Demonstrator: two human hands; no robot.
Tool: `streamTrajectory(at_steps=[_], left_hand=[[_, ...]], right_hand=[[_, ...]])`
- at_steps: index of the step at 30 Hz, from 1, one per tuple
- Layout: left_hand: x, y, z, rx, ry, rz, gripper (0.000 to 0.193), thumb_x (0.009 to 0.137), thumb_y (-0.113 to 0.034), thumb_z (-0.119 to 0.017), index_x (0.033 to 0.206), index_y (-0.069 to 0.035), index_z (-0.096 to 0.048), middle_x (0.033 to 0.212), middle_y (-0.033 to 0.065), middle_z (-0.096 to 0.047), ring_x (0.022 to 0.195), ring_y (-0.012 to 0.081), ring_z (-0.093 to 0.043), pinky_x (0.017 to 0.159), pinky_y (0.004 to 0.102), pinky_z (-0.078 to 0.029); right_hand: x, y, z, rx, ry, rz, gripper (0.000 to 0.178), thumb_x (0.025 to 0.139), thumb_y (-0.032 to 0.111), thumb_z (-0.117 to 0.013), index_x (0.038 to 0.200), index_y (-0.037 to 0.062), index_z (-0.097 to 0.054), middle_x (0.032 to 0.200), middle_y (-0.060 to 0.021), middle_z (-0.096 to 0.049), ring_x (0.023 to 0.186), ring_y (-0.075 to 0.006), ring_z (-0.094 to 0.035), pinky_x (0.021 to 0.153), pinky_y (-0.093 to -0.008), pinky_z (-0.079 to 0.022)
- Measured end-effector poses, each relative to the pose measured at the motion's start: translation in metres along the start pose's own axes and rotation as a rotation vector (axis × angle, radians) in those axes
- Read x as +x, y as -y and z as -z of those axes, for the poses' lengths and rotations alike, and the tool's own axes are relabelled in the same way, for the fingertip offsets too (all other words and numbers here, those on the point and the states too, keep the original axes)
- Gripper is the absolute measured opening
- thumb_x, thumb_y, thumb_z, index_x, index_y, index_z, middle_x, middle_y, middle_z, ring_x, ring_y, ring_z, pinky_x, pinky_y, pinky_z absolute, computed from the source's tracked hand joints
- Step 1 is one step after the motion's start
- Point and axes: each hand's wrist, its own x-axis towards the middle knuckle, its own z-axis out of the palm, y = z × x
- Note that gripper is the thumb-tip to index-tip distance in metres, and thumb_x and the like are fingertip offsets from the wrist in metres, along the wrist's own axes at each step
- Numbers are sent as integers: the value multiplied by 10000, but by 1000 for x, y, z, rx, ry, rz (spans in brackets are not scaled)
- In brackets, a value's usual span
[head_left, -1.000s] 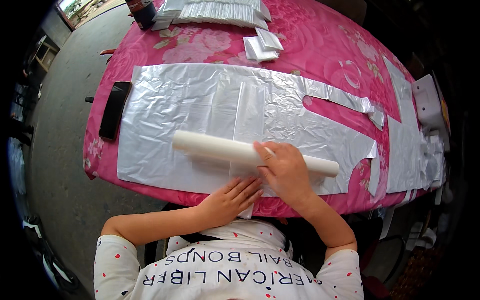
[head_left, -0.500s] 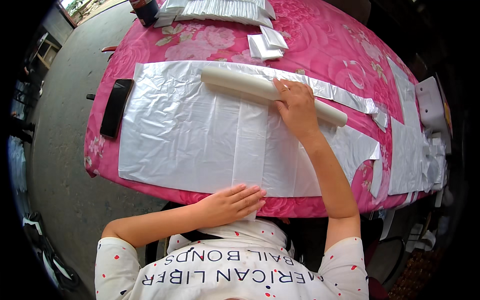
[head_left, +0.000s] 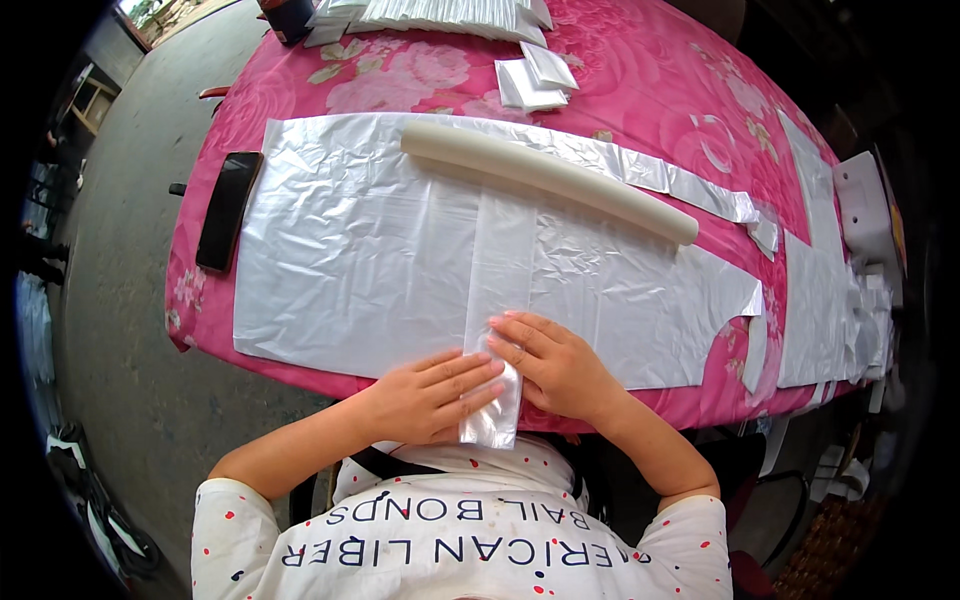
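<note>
A stack of thin white plastic bags (head_left: 350, 230) lies spread across the table, with handle cut-outs at its right end. A narrow folded plastic bag (head_left: 498, 250) runs down over the middle, its near end hanging past the table edge. My left hand (head_left: 432, 397) rests flat on the left side of that end, fingers stretched out. From the right, my right hand (head_left: 562, 368) lies on the strip just above, fingers extended and the thumb hidden. A long cream-coloured tube (head_left: 550, 180) lies slantwise on the bags beyond both hands, touched by neither.
A pink floral cloth (head_left: 640, 70) covers the table. At the left is a black phone (head_left: 229, 211). Small folded bags (head_left: 532, 82) lie at the far side near a row of folded bags (head_left: 440, 15) and a dark jar (head_left: 287, 18). More plastic bags (head_left: 815, 310) lie at the right.
My right hand has let go of the tube and come down toward me onto the folded strip. My left hand has shifted slightly left. The tube stays in about the same place.
</note>
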Motion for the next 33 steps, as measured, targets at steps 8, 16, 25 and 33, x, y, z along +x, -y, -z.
streamTrajectory(at_steps=[8,16,25,33], left_hand=[[20,15,9,-36,-46,193,760,671,-422,-653,1254,14,-435,1208,170,-520,1069,289,-535,932,415,-390],[35,26,11,-458,-341,615,660,826,-322,-545,1321,44,-308,1260,226,-458,1055,338,-520,895,437,-396],[45,8,-17,140,53,478,718,833,-359,-506,1357,62,-253,1437,212,-232,1357,318,-187,1098,441,-108],[52,8,-15,131,-71,537,647,764,-226,-580,1314,29,-354,1374,163,-365,1276,261,-349,1046,399,-227]], right_hand=[[4,-4,2,-102,-188,-50,311,650,41,-649,960,67,-657,958,-67,-639,843,-233,-614,677,-322,-515],[33,-11,18,441,-104,-761,186,835,145,-584,776,-22,-643,590,-95,-604,496,-183,-594,485,-282,-443],[49,-26,28,609,73,-986,232,832,199,-599,743,-14,-624,579,-39,-592,508,-97,-595,473,-239,-419],[25,-14,6,-162,-329,-430,492,690,160,-718,1126,14,-543,1074,-152,-586,1026,-269,-550,814,-366,-449]])
